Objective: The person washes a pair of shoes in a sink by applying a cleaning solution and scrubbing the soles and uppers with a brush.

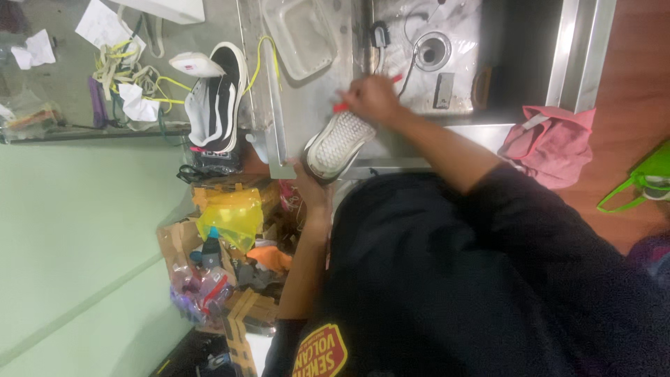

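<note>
While the left hand (307, 183) grips a white-soled shoe (338, 143) at the sink's (460, 84) front edge, the right hand (371, 98) closes on a red-handled brush (343, 106) against its sole, a second sneaker (215, 98) and yellow laces (167, 82) lying nearby.

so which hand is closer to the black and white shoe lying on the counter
The left hand. It grips the shoe being scrubbed from below, right beside the black and white shoe. The right hand, holding a red-handled brush, is on the far side of the held shoe, toward the sink.
</note>
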